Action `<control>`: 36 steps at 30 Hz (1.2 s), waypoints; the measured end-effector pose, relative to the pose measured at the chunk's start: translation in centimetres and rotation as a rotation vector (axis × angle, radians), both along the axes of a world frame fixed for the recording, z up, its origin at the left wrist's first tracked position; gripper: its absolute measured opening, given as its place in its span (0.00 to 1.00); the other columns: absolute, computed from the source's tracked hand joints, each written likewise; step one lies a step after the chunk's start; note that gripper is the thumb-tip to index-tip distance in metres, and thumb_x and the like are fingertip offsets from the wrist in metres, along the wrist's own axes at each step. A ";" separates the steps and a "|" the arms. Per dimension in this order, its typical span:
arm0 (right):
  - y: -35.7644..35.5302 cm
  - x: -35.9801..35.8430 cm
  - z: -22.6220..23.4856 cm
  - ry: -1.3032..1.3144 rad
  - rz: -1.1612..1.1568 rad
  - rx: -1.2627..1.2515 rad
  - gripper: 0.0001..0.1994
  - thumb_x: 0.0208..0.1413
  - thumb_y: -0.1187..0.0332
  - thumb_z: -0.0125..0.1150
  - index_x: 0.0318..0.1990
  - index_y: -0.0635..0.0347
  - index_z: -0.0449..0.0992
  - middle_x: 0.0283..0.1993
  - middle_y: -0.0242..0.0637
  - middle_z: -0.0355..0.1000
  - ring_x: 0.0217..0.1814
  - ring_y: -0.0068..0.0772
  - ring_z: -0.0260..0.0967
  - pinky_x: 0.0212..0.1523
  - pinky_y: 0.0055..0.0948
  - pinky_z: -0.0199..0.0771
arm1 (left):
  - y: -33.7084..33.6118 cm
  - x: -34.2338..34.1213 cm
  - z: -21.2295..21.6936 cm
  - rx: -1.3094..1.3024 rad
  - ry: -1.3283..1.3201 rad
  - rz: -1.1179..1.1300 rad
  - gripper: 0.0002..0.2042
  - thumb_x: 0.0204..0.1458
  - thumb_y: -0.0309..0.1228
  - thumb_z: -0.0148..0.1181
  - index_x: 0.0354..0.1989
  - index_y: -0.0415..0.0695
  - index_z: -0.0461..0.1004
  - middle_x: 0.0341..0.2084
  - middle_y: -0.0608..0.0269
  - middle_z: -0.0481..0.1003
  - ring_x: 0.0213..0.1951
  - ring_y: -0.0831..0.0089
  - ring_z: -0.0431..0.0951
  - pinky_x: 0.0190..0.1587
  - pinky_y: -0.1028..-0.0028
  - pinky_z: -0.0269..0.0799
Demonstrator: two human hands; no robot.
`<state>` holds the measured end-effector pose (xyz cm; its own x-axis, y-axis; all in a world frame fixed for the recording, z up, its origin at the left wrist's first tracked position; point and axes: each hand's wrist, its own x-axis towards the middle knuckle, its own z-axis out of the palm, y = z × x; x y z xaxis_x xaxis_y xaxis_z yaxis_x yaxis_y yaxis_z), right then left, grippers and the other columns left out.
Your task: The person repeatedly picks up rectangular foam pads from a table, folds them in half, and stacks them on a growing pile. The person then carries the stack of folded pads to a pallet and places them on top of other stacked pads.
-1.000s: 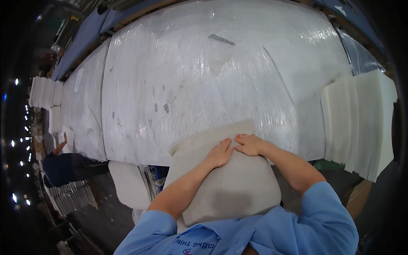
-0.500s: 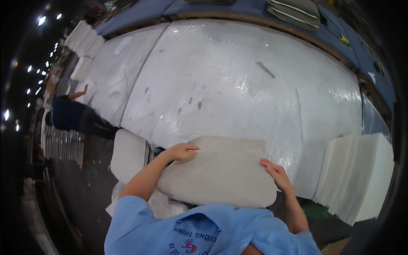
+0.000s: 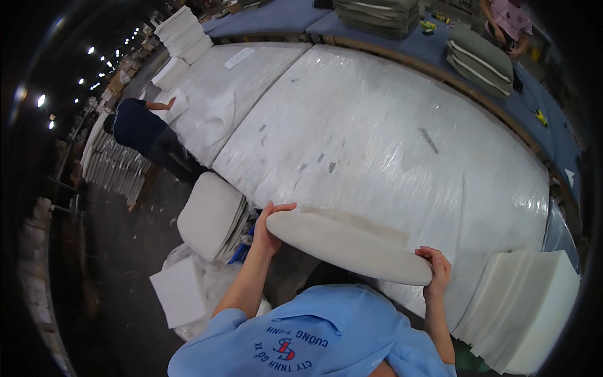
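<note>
The left hand (image 3: 269,236) and right hand (image 3: 437,273) pinch opposite ends of the beige cushion (image 3: 348,245); even grip pressure should avoid bending it.

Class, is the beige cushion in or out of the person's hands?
In: the beige cushion is held, left hand at one end, right hand at the other.

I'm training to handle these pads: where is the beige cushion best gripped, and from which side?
Probably by both ends, coming from left and right, as the left hand and right hand do: the beige cushion is long, with a rounded end toward each side.
</note>
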<state>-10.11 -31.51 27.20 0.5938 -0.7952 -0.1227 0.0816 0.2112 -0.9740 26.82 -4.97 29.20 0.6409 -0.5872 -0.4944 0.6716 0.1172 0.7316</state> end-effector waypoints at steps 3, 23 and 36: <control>-1.5 -1.0 -0.4 -0.047 -0.087 0.077 0.25 0.71 0.55 0.46 0.48 0.72 0.79 0.43 0.51 0.81 0.45 0.38 0.79 0.52 0.35 0.76 | -3.6 -0.4 2.2 0.073 -0.242 -0.036 0.34 0.71 0.56 0.34 0.50 0.38 0.81 0.37 0.59 0.80 0.45 0.70 0.77 0.55 0.68 0.67; 6.1 -15.1 -5.6 0.188 -0.353 0.139 0.24 0.71 0.56 0.47 0.47 0.72 0.82 0.46 0.42 0.81 0.49 0.32 0.75 0.53 0.31 0.72 | -16.9 -11.0 11.6 -0.153 -1.128 -0.413 0.35 0.72 0.54 0.23 0.64 0.38 0.71 0.55 0.52 0.76 0.60 0.63 0.71 0.73 0.61 0.48; 4.4 -2.5 10.3 -0.031 0.245 -0.238 0.31 0.73 0.56 0.46 0.76 0.65 0.54 0.79 0.48 0.53 0.82 0.39 0.48 0.77 0.33 0.46 | -17.8 -19.4 11.5 -0.448 -1.225 -0.312 0.37 0.68 0.50 0.38 0.77 0.36 0.43 0.68 0.41 0.63 0.73 0.54 0.58 0.76 0.57 0.36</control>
